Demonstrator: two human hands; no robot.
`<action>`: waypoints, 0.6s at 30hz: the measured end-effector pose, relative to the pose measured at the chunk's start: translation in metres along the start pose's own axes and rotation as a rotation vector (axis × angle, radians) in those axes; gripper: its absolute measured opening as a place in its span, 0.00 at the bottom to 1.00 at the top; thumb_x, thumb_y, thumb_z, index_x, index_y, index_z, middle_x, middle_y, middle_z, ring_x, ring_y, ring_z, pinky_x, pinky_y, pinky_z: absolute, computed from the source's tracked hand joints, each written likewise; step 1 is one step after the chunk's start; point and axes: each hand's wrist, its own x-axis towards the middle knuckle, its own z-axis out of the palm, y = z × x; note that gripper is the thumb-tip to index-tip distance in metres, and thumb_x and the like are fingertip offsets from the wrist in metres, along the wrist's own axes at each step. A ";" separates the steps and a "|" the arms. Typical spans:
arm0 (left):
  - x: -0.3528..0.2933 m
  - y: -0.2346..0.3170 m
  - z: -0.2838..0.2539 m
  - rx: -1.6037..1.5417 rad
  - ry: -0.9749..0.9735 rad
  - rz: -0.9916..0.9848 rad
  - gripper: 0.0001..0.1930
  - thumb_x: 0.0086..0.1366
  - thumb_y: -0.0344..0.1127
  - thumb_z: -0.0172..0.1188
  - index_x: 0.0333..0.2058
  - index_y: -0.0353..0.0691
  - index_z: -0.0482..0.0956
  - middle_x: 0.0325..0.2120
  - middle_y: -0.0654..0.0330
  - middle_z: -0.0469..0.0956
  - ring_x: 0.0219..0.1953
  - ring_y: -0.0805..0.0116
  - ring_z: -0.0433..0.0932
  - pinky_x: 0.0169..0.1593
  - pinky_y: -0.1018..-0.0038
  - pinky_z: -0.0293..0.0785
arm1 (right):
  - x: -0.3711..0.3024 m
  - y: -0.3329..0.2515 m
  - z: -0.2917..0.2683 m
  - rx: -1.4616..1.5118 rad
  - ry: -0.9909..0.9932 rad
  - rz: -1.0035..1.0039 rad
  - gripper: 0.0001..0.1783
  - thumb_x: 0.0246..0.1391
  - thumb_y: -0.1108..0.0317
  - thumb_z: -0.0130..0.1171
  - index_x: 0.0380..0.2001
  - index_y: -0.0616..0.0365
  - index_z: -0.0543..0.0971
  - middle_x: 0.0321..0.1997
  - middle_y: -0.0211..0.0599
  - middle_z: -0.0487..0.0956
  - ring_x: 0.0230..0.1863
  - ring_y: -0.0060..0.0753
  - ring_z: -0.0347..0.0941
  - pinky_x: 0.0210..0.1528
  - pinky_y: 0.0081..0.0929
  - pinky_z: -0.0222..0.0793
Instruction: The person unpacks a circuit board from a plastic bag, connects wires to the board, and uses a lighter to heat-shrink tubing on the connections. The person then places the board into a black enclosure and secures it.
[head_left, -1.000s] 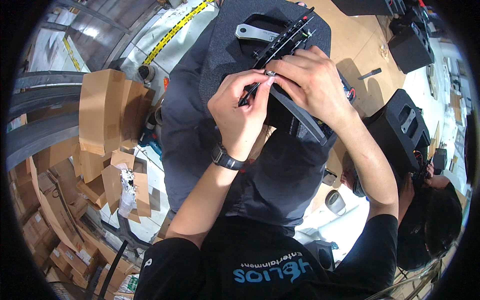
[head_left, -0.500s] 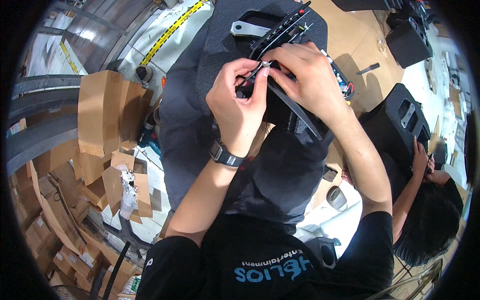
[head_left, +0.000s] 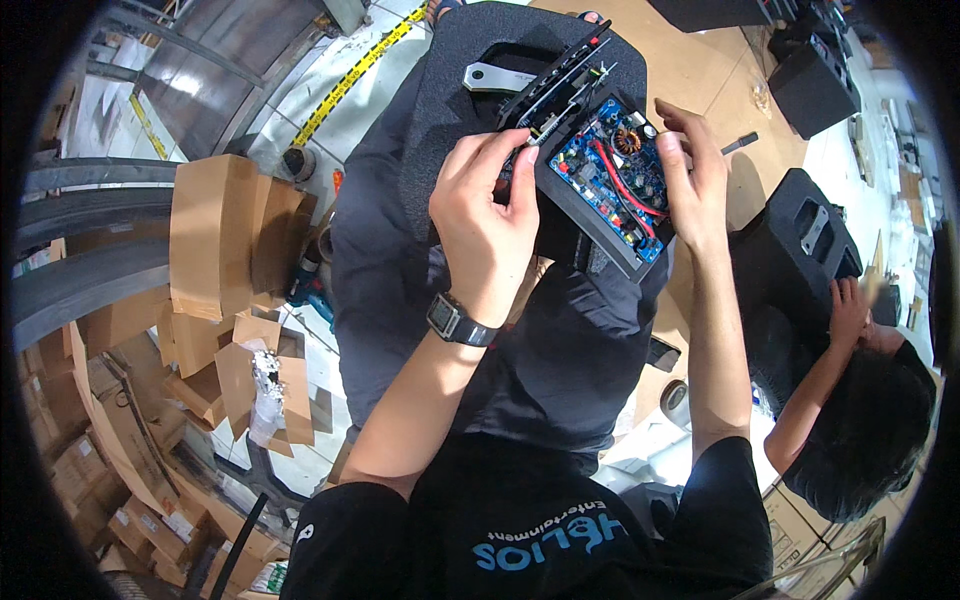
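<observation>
A black speaker cabinet rests on my lap, with a black panel standing up out of it. Beside that panel lies a blue circuit board in a black frame, with a copper coil and red and black wires on it. At the lower edge of the upright panel, my left hand has thumb and forefinger pinched together; what is between the tips is too small to name. My right hand is at the board's right edge, its fingers apart and nothing visible in it.
Cardboard boxes stand along the left by a metal rack. Yellow-black tape crosses the floor. At the right, a co-worker's hand touches another black speaker. A dark marker-like object lies beyond my right hand.
My right hand has left the pinch beside my left hand and moved right to the board's edge. The blue circuit board now shows from above. My left hand stays by the upright panel.
</observation>
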 end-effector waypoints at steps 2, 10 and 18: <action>0.002 -0.001 0.000 0.023 0.006 0.039 0.08 0.66 0.25 0.68 0.43 0.34 0.86 0.36 0.54 0.84 0.35 0.56 0.85 0.37 0.68 0.78 | -0.004 0.008 0.012 0.269 0.161 0.068 0.21 0.72 0.58 0.58 0.55 0.65 0.82 0.52 0.47 0.84 0.56 0.38 0.81 0.60 0.36 0.76; 0.002 -0.001 0.003 0.076 0.043 0.161 0.07 0.66 0.25 0.67 0.43 0.35 0.86 0.37 0.53 0.84 0.36 0.52 0.85 0.40 0.64 0.79 | -0.006 0.010 0.023 0.472 0.322 0.184 0.21 0.74 0.59 0.57 0.52 0.69 0.83 0.49 0.45 0.87 0.53 0.33 0.83 0.58 0.32 0.79; 0.009 -0.010 -0.002 0.091 0.009 0.131 0.08 0.64 0.25 0.69 0.42 0.36 0.87 0.36 0.54 0.85 0.36 0.55 0.85 0.40 0.66 0.78 | -0.005 0.010 0.020 0.466 0.272 0.219 0.21 0.72 0.58 0.61 0.52 0.68 0.83 0.49 0.45 0.87 0.51 0.30 0.82 0.57 0.29 0.77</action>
